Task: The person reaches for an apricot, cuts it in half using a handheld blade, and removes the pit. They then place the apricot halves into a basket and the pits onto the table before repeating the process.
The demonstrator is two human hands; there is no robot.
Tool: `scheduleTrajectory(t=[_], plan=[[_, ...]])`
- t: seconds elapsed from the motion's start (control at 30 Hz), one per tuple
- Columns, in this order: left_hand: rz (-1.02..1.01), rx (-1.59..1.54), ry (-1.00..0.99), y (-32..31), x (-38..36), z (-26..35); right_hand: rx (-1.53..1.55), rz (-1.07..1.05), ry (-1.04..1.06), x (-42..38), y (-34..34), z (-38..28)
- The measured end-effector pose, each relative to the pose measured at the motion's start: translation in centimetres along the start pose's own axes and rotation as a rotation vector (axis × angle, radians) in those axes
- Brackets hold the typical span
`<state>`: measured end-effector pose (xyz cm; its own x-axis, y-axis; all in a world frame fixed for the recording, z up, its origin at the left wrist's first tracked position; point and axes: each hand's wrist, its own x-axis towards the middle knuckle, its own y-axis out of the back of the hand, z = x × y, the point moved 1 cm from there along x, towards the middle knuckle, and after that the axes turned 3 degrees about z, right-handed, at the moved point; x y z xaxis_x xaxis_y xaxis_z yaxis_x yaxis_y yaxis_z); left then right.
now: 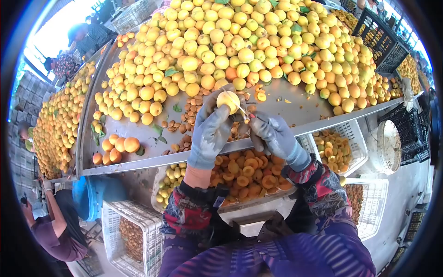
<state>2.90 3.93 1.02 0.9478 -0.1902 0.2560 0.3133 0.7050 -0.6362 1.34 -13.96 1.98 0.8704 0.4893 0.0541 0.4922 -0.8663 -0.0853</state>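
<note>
My left hand (208,134), in a grey work glove, holds a yellow apricot (228,101) between thumb and fingers above the metal table's near edge. My right hand (275,135), gloved alike, pinches a small thin tool (243,113) with a pale shaft. Its far end meets the apricot's right side; the grip hides the rest. Beneath and behind the hands, brown apricot pits (189,113) lie scattered on the metal table (295,108). Below the hands, a crate (258,202) is filled with apricot halves (247,173).
A large apricot heap (221,41) covers the table's far side. White crates (154,244) of pits and another crate (361,141) of halves flank me. A blue bucket (92,198) and a white bucket (387,147) stand below. A person (60,226) sits at lower left.
</note>
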Motion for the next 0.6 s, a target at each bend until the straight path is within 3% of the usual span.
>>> scheduleTrajectory(t=[0.07,0.27,0.6], plan=[[0.013,0.021,-0.012,-0.20,0.02,-0.04,-0.099,-0.031,0.161,0.17,-0.06,0.50],[0.005,0.055,-0.038,-0.27,-0.12,0.29,-0.106,-0.077,0.041,-0.02,-0.19,0.25],[-0.057,0.076,-0.017,-0.19,-0.31,0.68,-0.087,-0.066,0.085,0.22,-0.62,0.75]])
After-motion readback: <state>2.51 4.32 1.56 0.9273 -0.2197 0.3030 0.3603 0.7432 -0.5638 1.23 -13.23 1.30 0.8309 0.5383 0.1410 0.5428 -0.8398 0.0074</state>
